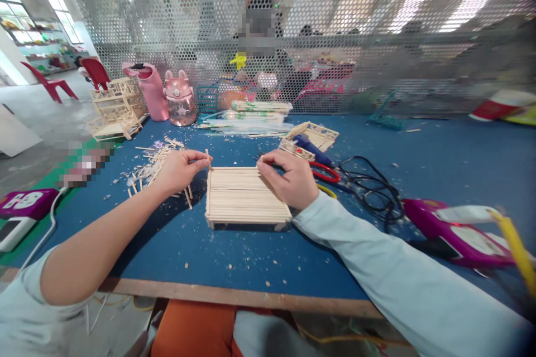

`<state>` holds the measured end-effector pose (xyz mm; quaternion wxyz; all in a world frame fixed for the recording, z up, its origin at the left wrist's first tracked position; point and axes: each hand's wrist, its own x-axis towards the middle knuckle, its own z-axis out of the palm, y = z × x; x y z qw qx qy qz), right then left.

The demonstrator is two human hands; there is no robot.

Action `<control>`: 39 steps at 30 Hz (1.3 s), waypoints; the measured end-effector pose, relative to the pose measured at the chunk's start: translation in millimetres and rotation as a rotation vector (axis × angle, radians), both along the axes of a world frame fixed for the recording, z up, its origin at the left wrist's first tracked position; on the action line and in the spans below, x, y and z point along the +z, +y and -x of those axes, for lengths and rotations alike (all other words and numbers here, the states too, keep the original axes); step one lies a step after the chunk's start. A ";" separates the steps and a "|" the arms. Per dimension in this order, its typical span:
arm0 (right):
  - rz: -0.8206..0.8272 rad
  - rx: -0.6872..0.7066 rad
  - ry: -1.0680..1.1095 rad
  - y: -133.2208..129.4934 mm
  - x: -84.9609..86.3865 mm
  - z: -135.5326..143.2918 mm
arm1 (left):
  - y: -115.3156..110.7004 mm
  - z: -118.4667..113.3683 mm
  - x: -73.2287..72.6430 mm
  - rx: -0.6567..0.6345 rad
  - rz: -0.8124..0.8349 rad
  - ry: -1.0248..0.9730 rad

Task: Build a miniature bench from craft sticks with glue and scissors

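While a wooden stick [207, 155] is pinched by the left hand [181, 170], the stick platform [238, 203] could be bumped crooked by the right hand [293, 178] (grip unclear).

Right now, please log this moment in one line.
left hand: pinching upright stick at far-left corner of platform; right hand: at platform's far edge; loose sticks: near left hand

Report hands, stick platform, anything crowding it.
Left hand pinching short wooden stick at far left corner of slatted stick platform. Right hand at far edge, hold unclear. Platform on blue tabletop; loose sticks left, black cable right.
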<state>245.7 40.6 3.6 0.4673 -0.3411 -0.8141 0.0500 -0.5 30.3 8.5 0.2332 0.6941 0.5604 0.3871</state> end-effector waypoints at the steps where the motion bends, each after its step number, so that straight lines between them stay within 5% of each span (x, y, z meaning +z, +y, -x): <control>1: 0.003 -0.002 -0.002 0.1 0.1 -0.1 | 0.2 0.2 -0.4 -0.004 -0.001 -0.003; 22: -0.007 -0.008 0.002 1.3 0.8 -1.3 | 2.0 8.5 0.9 -0.064 0.030 -0.061; 28: -0.033 -0.076 0.058 5.3 9.0 -11.6 | 3.1 20.5 5.8 -0.027 0.045 0.072; 39: 0.041 -0.099 0.101 5.6 4.1 -12.3 | -26.6 -7.5 5.9 0.091 0.079 0.136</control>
